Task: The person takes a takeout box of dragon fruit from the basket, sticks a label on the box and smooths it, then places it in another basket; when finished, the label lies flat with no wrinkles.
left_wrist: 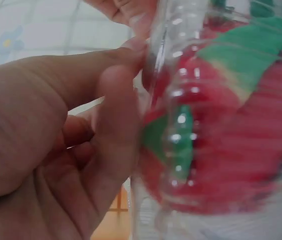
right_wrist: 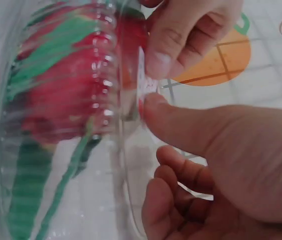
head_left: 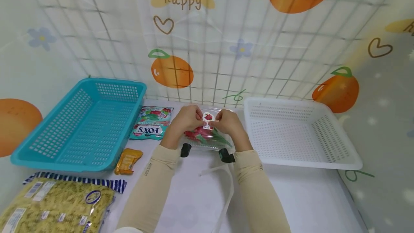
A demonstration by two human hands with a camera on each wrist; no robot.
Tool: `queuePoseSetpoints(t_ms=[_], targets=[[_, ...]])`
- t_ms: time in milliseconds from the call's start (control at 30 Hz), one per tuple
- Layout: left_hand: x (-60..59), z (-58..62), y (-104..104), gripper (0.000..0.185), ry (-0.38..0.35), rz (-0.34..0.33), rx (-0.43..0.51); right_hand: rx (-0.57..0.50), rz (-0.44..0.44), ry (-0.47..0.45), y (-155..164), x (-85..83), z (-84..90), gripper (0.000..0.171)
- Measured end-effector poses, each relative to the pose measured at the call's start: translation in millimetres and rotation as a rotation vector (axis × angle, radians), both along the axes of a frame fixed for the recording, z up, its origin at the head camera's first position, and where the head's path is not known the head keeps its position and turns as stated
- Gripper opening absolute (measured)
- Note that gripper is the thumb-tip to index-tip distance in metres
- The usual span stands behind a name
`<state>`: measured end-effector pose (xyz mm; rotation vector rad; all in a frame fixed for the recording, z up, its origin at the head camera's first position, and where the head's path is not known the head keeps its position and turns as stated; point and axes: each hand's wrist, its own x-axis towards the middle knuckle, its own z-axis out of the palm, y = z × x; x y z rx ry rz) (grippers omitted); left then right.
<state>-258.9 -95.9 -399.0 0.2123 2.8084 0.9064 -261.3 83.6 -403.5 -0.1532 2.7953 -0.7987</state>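
Note:
A clear plastic box [head_left: 207,141] with red and green shapes showing through it lies on the table, its ribbed side close up in both wrist views. Over its far part, a white sticker [head_left: 207,119] with a red fruit picture is between my two hands. My left hand [head_left: 187,119] pinches the sticker's left side. From the opposite side my right hand [head_left: 229,122] pinches it, thumb tip on its edge in the right wrist view, where the sticker [right_wrist: 141,82] appears edge-on. The right hand's lower fingers curl loosely below. In the left wrist view the sticker is hidden.
A turquoise basket [head_left: 79,166] stands left, a white basket [head_left: 304,164] right. Beside the turquoise one lie a FOX'S candy bag [head_left: 152,123] and a small orange packet [head_left: 128,161]. A large yellowish food bag [head_left: 61,204] lies front left. A white strap [head_left: 230,190] crosses the table.

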Motion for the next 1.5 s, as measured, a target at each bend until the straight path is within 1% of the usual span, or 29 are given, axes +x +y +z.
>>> queuePoseSetpoints(t_ms=[67,133,167,233,300,400,533,600,667,800,867,933,1033,1167,1300,1400,1500], targets=[[2.9,0.0,-1,0.027,-0.001,-0.004,0.009,-0.021,0.002,-0.006,0,2.8,-0.9,0.038],[7.1,-1.9,-1,0.025,0.014,0.017,0.031,-0.053,0.008,0.013,-1,6.5,-3.6,0.038],[9.6,-3.7,-1,0.024,0.032,0.034,0.042,-0.072,0.01,0.034,-1,9.0,-5.6,0.037],[15.8,-8.4,-1,0.022,0.069,0.068,0.083,-0.123,0.005,0.106,-3,15.4,-10.4,0.037],[22.6,-15.0,0,0.021,0.123,0.089,0.138,-0.167,-0.015,0.2,-6,22.6,-16.1,0.036],[32.9,-25.5,1,0.022,0.23,0.089,0.234,-0.224,-0.073,0.34,-10,35.0,-24.4,0.038],[45.8,-36.8,-2,0.021,0.386,0.078,0.331,-0.277,-0.167,0.466,-12,48.4,-33.3,0.043],[52.0,-40.1,-4,0.021,0.444,0.091,0.351,-0.293,-0.207,0.502,-12,53.8,-36.6,0.045],[57.3,-42.4,-8,0.021,0.49,0.118,0.364,-0.296,-0.232,0.535,-10,58.5,-40.3,0.047],[64.6,-45.9,-14,0.026,0.544,0.171,0.385,-0.285,-0.247,0.577,-6,65.4,-48.5,0.058],[66.9,-48.7,-16,0.033,0.532,0.187,0.398,-0.282,-0.257,0.591,-3,68.0,-53.0,0.066],[68.9,-52.8,-18,0.044,0.492,0.208,0.397,-0.287,-0.274,0.587,-1,70.6,-57.8,0.076],[70.8,-60.3,-21,0.068,0.422,0.244,0.374,-0.311,-0.296,0.544,0,74.7,-64.7,0.091],[70.5,-69.8,-25,0.097,0.348,0.279,0.348,-0.358,-0.32,0.49,-1,78.3,-72.6,0.105],[68.9,-77.8,-29,0.115,0.25,0.266,0.329,-0.393,-0.356,0.487,-1,79.2,-78.1,0.107],[68.6,-82.3,-31,0.121,0.175,0.246,0.325,-0.427,-0.385,0.475,0,78.5,-82.3,0.105],[69.0,-84.8,-32,0.123,0.132,0.24,0.328,-0.489,-0.42,0.431,1,77.0,-84.1,0.101]])
